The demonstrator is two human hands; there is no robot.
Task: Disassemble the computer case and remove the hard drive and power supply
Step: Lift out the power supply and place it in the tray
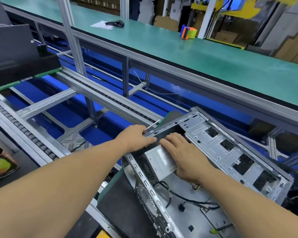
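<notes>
The open computer case [213, 152] is gripped at its corner by the left hand [136, 136], while the power supply [159, 162] is pressed by the flat, straight-fingered right hand [182, 152].

Both forearms are bare to the hands [139, 138], with no sleeves, gloves or jewellery visible.

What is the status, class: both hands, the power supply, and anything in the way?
Left hand grips case rear edge, screwdriver under it. Right hand flat on power supply, still in the case. Cables loose behind it.
</notes>
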